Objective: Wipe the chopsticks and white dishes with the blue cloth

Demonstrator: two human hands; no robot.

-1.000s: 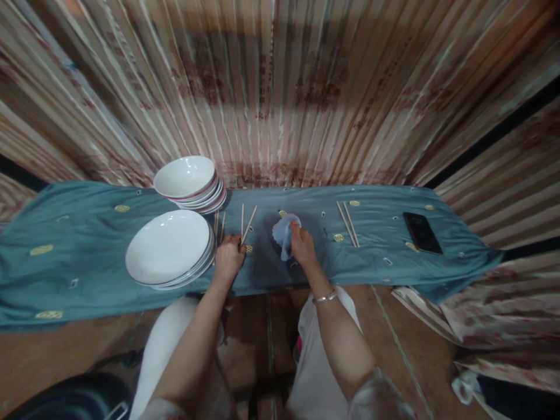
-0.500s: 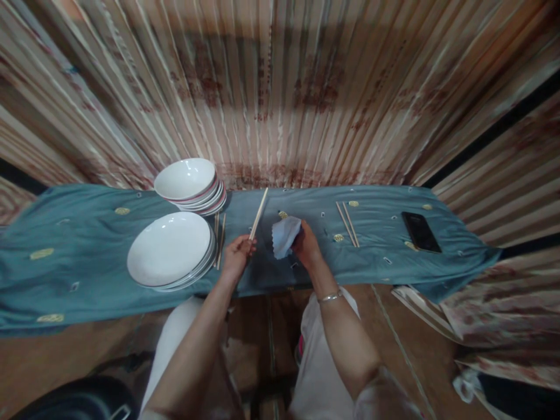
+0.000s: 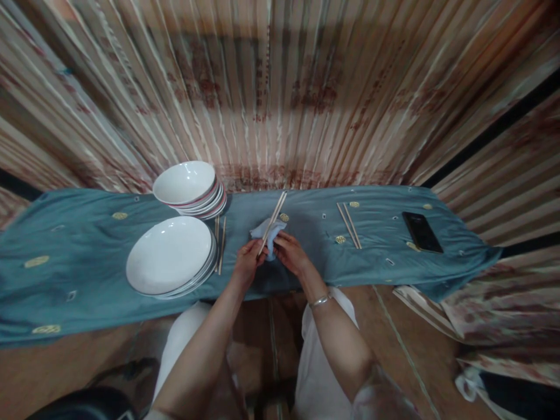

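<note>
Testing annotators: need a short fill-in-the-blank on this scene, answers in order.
The left hand holds a pair of ____.
The right hand holds a pale blue ____.
Of the two hands, the phone lies nearer the ____ one.
Behind the plates stands a stack of ____.
Missing words: chopsticks; cloth; right; bowls.

- One view, from the wearer's head above the lap [image 3: 321,359], looks forward and down across the tabletop [image 3: 376,227].
- It is near yet wide: the right end fits, the near left corner is cut off.
- Past the far edge it faces a curtain [image 3: 280,116].
</note>
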